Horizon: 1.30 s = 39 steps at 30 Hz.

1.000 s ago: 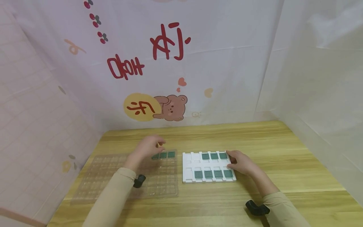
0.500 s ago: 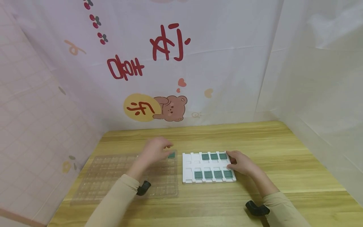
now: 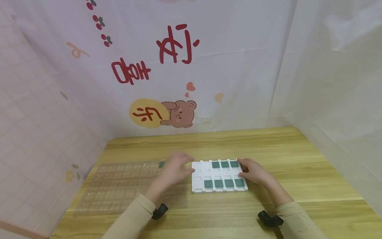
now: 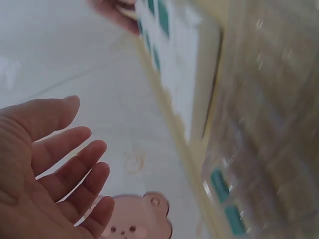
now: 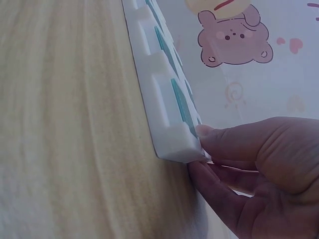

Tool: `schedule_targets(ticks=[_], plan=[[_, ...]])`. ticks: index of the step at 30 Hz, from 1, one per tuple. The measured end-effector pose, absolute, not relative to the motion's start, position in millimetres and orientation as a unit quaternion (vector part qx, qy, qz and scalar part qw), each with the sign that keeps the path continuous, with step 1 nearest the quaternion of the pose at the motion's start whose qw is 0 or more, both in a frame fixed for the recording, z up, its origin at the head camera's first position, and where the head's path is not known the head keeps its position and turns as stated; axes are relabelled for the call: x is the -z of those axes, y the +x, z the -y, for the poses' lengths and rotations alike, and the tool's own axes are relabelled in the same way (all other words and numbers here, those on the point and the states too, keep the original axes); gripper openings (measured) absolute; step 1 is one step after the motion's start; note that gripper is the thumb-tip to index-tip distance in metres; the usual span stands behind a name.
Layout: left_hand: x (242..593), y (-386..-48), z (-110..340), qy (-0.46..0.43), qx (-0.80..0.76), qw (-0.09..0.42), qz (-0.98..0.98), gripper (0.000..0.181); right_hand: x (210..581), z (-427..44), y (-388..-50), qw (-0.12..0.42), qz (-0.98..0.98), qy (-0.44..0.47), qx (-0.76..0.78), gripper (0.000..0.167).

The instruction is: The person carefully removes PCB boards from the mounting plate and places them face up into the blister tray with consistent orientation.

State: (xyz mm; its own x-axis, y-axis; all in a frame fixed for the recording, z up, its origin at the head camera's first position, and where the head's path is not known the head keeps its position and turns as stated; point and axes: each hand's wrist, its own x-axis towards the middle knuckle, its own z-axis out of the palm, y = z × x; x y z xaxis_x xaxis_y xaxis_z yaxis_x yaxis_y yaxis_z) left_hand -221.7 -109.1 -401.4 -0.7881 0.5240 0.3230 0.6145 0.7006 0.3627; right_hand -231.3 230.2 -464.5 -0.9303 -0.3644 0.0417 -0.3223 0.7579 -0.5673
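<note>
A white tray (image 3: 221,173) with two rows of slots holds several green chips (image 3: 219,183), mostly toward its right. My right hand (image 3: 253,171) holds the tray's right end, thumb at its edge in the right wrist view. To the left lies a clear plastic tray (image 3: 119,189) with many small pockets. My left hand (image 3: 176,171) hovers over its right end, fingertips close to the white tray's left edge. In the left wrist view the fingers are spread and loosely bent, with nothing visible between them. Green chips (image 4: 234,219) sit in the clear tray's corner; the hand partly hides that row in the head view.
Both trays lie on a wood-grain table (image 3: 238,212). Behind it hangs a pale printed sheet (image 3: 238,66) with a bear and red lettering, and more sheeting closes off both sides. Black wrist-worn pieces (image 3: 270,219) sit at the sleeves.
My left hand has moved right across the clear tray toward the white one, covering different chips. My right hand stays at the white tray's right end. The white tray's chips look the same.
</note>
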Motion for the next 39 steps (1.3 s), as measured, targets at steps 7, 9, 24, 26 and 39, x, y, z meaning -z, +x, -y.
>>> schedule_targets(ticks=[7, 9, 24, 26, 39], plan=[[421.0, -215.1, 93.2, -0.354, 0.182, 0.096, 0.912, 0.030, 460.6, -229.9, -229.3, 0.029, -0.934, -0.196, 0.298, 0.063], [425.1, -213.0, 88.9, -0.361, 0.167, 0.089, 0.913, 0.030, 461.1, -230.1, -229.4, 0.028, -0.933, -0.200, 0.297, 0.063], [445.0, -206.6, 68.8, -0.345, 0.116, 0.085, 0.928, 0.036, 461.4, -228.7, -229.7, 0.039, -0.934, -0.185, 0.303, 0.061], [446.1, -206.4, 66.7, -0.345, 0.109, 0.087, 0.928, 0.038, 461.0, -228.9, -229.9, 0.040, -0.935, -0.184, 0.302, 0.062], [452.9, -207.9, 53.2, -0.339, 0.071, 0.058, 0.936, 0.030, 463.2, -229.8, -230.4, 0.036, -0.934, -0.193, 0.300, 0.061]])
